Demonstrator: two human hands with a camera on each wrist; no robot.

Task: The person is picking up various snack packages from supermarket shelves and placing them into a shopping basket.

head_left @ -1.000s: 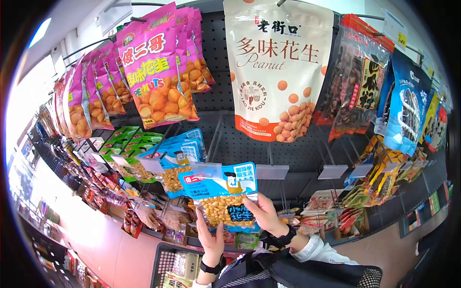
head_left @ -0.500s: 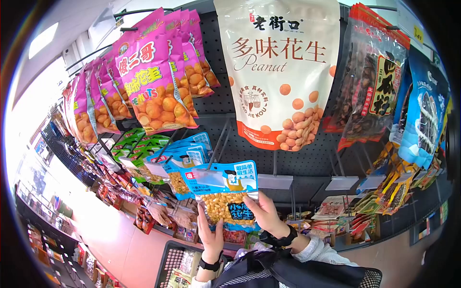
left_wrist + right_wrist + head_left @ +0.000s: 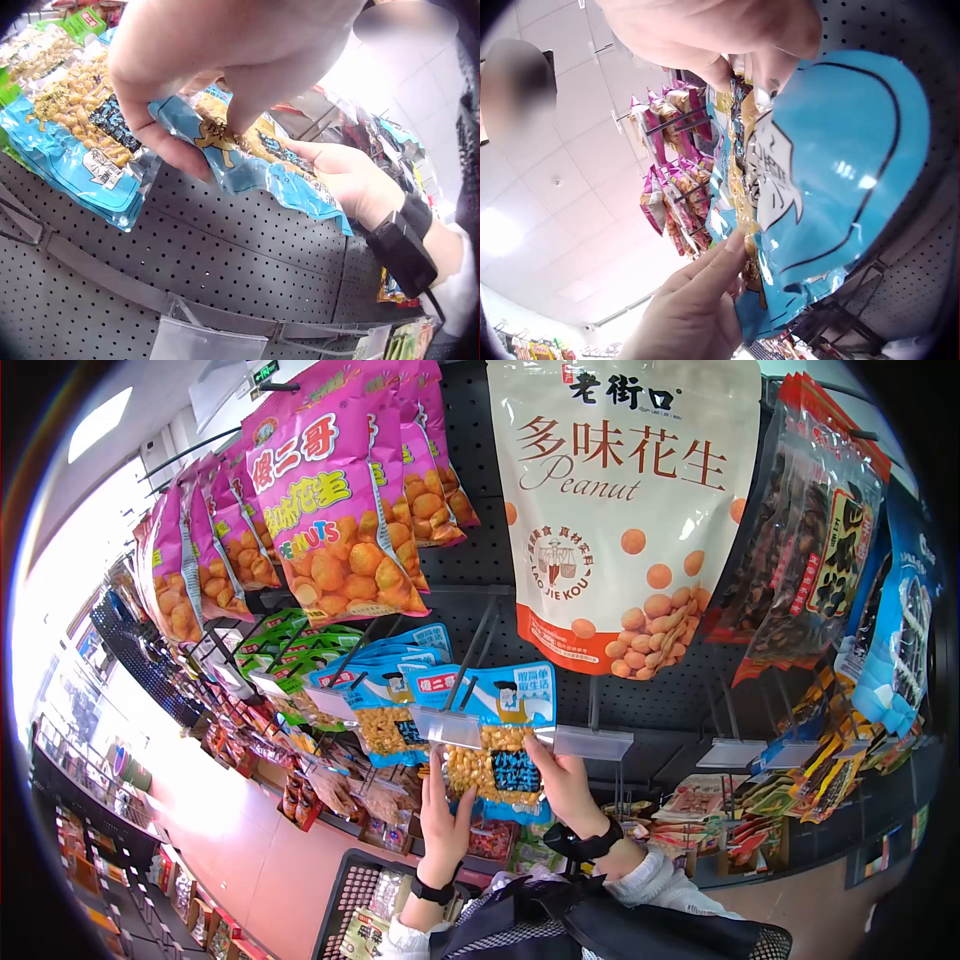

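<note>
In the head view, a blue-topped bag of peanuts, with a clear window, is upright at a hook on the pegboard. A clear price-tag holder overlaps its upper left part. My left hand pinches the bag's lower left side between thumb and fingers, and my right hand grips the lower right side, thumb in front. From the left wrist, the bag's blue bottom looks creased between both hands. The right wrist view shows the blue back of the bag close up.
Matching blue bags hang just left. Above are pink peanut bags and a large white peanut pouch. Bags of dark seeds hang to the right. A dark basket holding packages stands below, near the left forearm.
Both hands and the peanut bag have moved slightly right and closer to the neighbouring blue bags. The bag's top edge has risen, and the tag holder now overlaps it lower down. The head view has shifted.
</note>
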